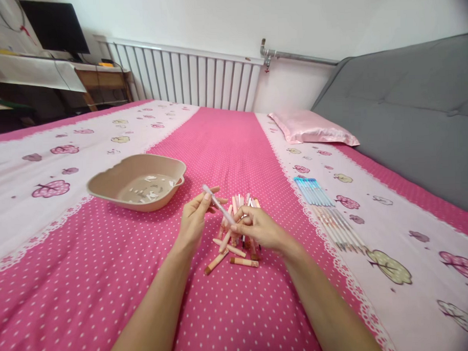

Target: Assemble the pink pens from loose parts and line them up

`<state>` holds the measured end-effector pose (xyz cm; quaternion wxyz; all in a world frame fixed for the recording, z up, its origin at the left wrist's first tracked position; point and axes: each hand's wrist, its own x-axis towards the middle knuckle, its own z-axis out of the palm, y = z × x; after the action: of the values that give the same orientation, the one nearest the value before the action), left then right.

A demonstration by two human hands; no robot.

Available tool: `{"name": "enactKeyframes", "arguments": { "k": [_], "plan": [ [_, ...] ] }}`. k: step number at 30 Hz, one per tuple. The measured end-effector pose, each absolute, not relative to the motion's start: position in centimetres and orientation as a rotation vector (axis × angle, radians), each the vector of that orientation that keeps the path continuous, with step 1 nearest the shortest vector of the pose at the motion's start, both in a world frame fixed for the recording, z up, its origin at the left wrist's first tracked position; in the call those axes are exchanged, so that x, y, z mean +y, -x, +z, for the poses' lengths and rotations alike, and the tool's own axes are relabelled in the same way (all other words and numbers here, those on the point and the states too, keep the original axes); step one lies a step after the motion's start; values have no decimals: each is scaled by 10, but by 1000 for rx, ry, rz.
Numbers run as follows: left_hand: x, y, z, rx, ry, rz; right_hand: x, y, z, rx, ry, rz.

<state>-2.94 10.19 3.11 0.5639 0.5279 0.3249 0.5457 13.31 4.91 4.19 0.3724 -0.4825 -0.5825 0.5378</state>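
Both hands meet over a pile of pink pens [236, 247] on the pink dotted bedspread [107, 282]. My left hand [195, 220] pinches the upper end of a slim pale pen [219, 204], which slants down to the right. My right hand [259, 227] grips the lower end of the same pen with curled fingers. A beige bowl [104, 182] with small white bits in it sits to the left of my hands. A row of finished pens [331, 215], blue at the far end and pale nearer me, lies to the right.
A pink pillow [312, 127] lies at the far right of the bed, beside a grey padded headboard [408, 118]. A white radiator [192, 77] lines the far wall. A desk with a dark monitor [56, 25] stands at the far left.
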Motion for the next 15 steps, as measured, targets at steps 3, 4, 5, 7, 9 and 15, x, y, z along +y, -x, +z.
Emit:
{"name": "enactKeyframes", "arguments": {
  "k": [3, 4, 5, 7, 9, 15],
  "plan": [
    [103, 31, 30, 769, -1261, 1264, 49, -134, 40, -1477, 1205, 1419],
    [103, 31, 30, 766, -1259, 1264, 49, -133, 40, -1472, 1187, 1436],
    [103, 31, 30, 759, -1253, 1267, 49, -133, 40, -1466, 1170, 1450],
    [102, 31, 31, 726, -1224, 1263, 49, -132, 40, -1452, 1146, 1463],
    [101, 30, 33, 655, -1164, 1244, 49, -133, 42, -1437, 1132, 1483],
    [99, 28, 40, 530, -1004, 1278, 47, -140, 53, -1428, 1060, 1679]
  ]
}}
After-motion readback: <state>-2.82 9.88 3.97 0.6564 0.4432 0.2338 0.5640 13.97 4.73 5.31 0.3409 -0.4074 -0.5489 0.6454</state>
